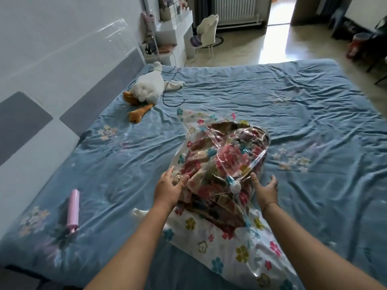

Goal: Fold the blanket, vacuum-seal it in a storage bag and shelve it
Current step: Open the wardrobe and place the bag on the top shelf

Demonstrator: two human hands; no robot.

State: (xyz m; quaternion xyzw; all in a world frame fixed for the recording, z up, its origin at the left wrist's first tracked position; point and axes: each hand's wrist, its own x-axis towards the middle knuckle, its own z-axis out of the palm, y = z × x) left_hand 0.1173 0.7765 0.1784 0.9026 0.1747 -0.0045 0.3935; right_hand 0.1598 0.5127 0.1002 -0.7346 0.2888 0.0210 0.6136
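Note:
A clear storage bag [247,243] printed with small flowers lies on the blue bed [293,105]. Inside it sits the bunched floral blanket [222,160], red, brown and green. A white round valve [236,186] shows on the bag's top near me. My left hand [168,186] rests against the left side of the bundle, fingers spread. My right hand [265,188] is at the bundle's right side, palm turned inward, fingers apart, holding nothing. The bag's near end lies flat between my forearms.
A pink hand pump [73,209] lies on the sheet at the left. A white plush goose [146,88] and a dark cable [173,97] lie at the bed's far left. Beyond the bed are a white desk [178,28], a chair [206,32] and bare floor.

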